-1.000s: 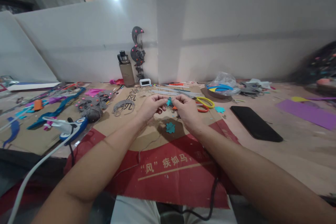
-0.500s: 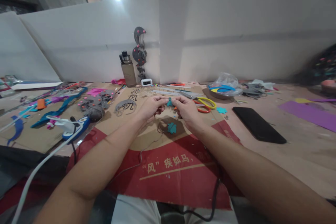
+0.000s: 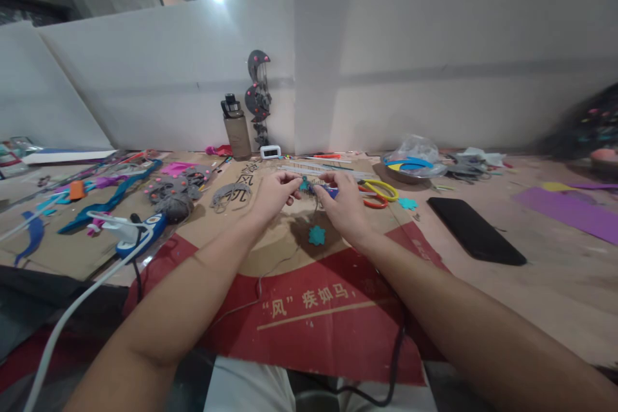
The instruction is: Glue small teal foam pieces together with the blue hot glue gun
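My left hand (image 3: 279, 193) pinches a small teal cut-out (image 3: 304, 184) between thumb and fingertips, above the cardboard. Close beside it, my right hand (image 3: 344, 201) is closed around a dark blue tool (image 3: 329, 192), mostly covered by the fingers. The tool's end points at the teal cut-out; whether they touch I cannot tell. Below the hands a teal flower-shaped piece (image 3: 317, 235) hangs or lies near a thin grey thread (image 3: 261, 283). Scissors (image 3: 381, 192) with yellow and orange handles lie just past my right hand.
Red-and-brown cardboard (image 3: 328, 341) covers the table before me. A black phone (image 3: 476, 230) and another teal flower (image 3: 408, 203) lie right. Left are a blue power strip (image 3: 145, 235) and grey pieces with pink dots (image 3: 176, 190). A bottle (image 3: 236, 132) and a bowl (image 3: 410, 174) stand behind.
My hands have moved slightly apart. The teal cut-out, earlier between both hands, is now in the left one, and the blue tool shows in my right hand.
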Action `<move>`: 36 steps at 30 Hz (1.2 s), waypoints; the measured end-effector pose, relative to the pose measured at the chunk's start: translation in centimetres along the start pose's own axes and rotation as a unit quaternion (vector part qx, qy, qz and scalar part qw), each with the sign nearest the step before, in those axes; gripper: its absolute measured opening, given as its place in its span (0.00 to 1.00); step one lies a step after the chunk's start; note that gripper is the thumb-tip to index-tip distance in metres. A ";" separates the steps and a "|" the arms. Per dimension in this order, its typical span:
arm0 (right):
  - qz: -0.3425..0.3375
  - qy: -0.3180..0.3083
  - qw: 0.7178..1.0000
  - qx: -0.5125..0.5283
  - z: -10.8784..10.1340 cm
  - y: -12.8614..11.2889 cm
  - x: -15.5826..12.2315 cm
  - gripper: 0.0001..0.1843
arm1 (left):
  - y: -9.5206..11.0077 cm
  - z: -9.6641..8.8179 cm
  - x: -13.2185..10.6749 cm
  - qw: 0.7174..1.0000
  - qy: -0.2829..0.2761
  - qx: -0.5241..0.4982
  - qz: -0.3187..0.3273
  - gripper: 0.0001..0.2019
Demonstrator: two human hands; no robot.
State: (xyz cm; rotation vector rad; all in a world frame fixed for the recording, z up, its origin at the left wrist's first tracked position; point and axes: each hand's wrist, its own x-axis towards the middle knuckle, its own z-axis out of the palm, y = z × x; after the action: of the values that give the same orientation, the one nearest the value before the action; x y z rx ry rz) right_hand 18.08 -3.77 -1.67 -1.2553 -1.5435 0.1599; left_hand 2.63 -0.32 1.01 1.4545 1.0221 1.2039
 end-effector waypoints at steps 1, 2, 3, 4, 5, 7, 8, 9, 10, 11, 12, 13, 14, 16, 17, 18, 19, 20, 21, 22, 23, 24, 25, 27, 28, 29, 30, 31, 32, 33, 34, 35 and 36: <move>-0.013 0.004 1.000 -0.010 -0.2 -0.2 0.0 0.11 | 0.0 0.1 -0.1 1.000 -0.004 0.006 0.007 0.07; -0.023 0.006 1.000 -0.018 -0.3 -0.3 0.0 0.10 | -0.1 0.3 -0.2 1.000 -0.010 0.009 0.012 0.07; -0.030 0.006 0.999 -0.024 -0.4 -0.5 0.0 0.10 | -0.1 0.4 -0.3 1.000 -0.016 0.009 0.015 0.07; -0.035 0.003 0.999 -0.031 -0.5 -0.6 0.0 0.09 | -0.2 0.6 -0.4 1.000 -0.021 0.006 0.016 0.07; -0.037 -0.001 0.999 -0.040 -0.6 -0.7 0.0 0.08 | -0.2 0.7 -0.5 1.000 -0.025 0.004 0.016 0.07; -0.037 -0.010 0.998 -0.052 -0.7 -0.8 0.0 0.08 | -0.3 0.8 -0.6 0.999 -0.031 0.002 0.017 0.06; -0.036 -0.013 0.998 -0.055 -0.7 -0.8 0.1 0.08 | -0.3 0.9 -0.7 0.999 -0.033 0.003 0.016 0.06; -0.034 -0.016 0.998 -0.056 -0.7 -0.8 0.1 0.08 | -0.2 0.9 -0.8 0.999 -0.034 0.005 0.015 0.06; -0.032 -0.017 0.998 -0.057 -0.7 -0.8 0.1 0.08 | -0.2 0.9 -0.8 0.999 -0.035 0.007 0.014 0.05; -0.032 -0.018 0.998 -0.058 -0.7 -0.8 0.1 0.08 | -0.1 1.0 -0.9 0.999 -0.036 0.010 0.013 0.05; -0.031 -0.019 0.998 -0.059 -0.7 -0.7 0.1 0.08 | -0.1 1.0 -0.9 0.999 -0.038 0.013 0.010 0.05; -0.029 -0.020 0.998 -0.057 -0.6 -0.6 0.2 0.08 | -0.1 1.0 -0.9 0.999 -0.040 0.016 0.006 0.05; -0.025 -0.018 0.998 -0.052 -0.6 -0.5 0.2 0.08 | 0.0 1.0 -0.9 0.999 -0.043 0.018 0.002 0.06; -0.005 -0.012 0.999 -0.032 -0.5 -0.3 0.4 0.07 | -0.1 1.0 -0.9 0.999 -0.045 0.015 -0.004 0.06; 0.011 -0.008 1.000 -0.017 -0.5 -0.3 0.5 0.07 | -0.1 1.0 -0.8 0.999 -0.042 0.010 -0.004 0.06; 0.030 -0.004 1.000 -0.001 -0.4 -0.2 0.6 0.07 | -0.2 0.9 -0.7 0.999 -0.037 0.004 -0.003 0.07; 0.050 -0.004 0.999 0.016 -0.4 -0.2 0.6 0.07 | -0.2 0.8 -0.7 1.000 -0.031 -0.001 0.000 0.07; 0.069 -0.008 0.997 0.035 -0.4 -0.1 0.7 0.07 | -0.3 0.7 -0.6 1.000 -0.024 -0.005 0.003 0.07; 0.084 -0.016 0.995 0.059 -0.4 -0.2 0.8 0.07 | -0.2 0.6 -0.4 1.000 -0.017 -0.007 0.008 0.07; 0.094 -0.027 0.991 0.090 -0.4 -0.2 0.8 0.08 | -0.2 0.5 -0.4 1.000 -0.011 -0.008 0.013 0.07; 0.099 -0.042 0.986 0.125 -0.3 -0.3 0.8 0.08 | -0.2 0.4 -0.3 1.000 -0.006 -0.008 0.020 0.07; 0.103 -0.062 0.979 0.165 -0.2 -0.3 0.7 0.09 | -0.1 0.3 -0.2 1.000 -0.001 -0.008 0.028 0.07; 0.107 -0.084 0.969 0.207 0.0 -0.4 0.7 0.10 | 0.0 0.3 -0.2 0.999 0.003 -0.007 0.035 0.07; 0.122 -0.129 0.948 0.264 0.3 -0.6 0.5 0.13 | 0.1 0.1 -0.1 0.999 0.011 -0.006 0.047 0.08; 0.130 -0.147 0.941 0.275 0.4 -0.7 0.4 0.14 | 0.1 0.1 0.0 0.999 0.015 -0.007 0.050 0.08; 0.133 -0.160 0.938 0.276 0.5 -0.7 0.3 0.14 | 0.1 0.0 0.0 0.998 0.018 -0.009 0.053 0.09; 0.128 -0.169 0.939 0.270 0.5 -0.8 0.3 0.12 | 0.0 0.0 0.1 0.998 0.021 -0.010 0.055 0.09; 0.119 -0.176 0.942 0.259 0.5 -0.8 0.2 0.10 | -0.1 0.0 0.1 0.998 0.024 -0.012 0.055 0.10; 0.106 -0.184 0.945 0.247 0.5 -0.8 0.2 0.08 | -0.1 -0.1 0.2 0.998 0.026 -0.013 0.056 0.10; 0.092 -0.192 0.948 0.237 0.5 -0.9 0.2 0.08 | -0.2 -0.1 0.2 0.998 0.028 -0.016 0.056 0.11; 0.076 -0.200 0.951 0.225 0.4 -0.9 0.2 0.09 | -0.2 -0.1 0.3 0.998 0.030 -0.020 0.056 0.11; 0.060 -0.208 0.954 0.209 0.3 -0.9 0.2 0.10 | -0.2 -0.1 0.3 0.998 0.034 -0.027 0.055 0.11; 0.044 -0.213 0.957 0.192 0.2 -0.9 0.2 0.11 | -0.2 -0.2 0.3 0.997 0.038 -0.036 0.054 0.11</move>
State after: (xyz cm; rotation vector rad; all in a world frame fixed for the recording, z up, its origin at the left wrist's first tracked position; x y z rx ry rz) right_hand 17.38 -3.91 -1.07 -1.0160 -1.7119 0.7956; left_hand 2.51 -0.01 0.91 1.4316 0.9502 1.3698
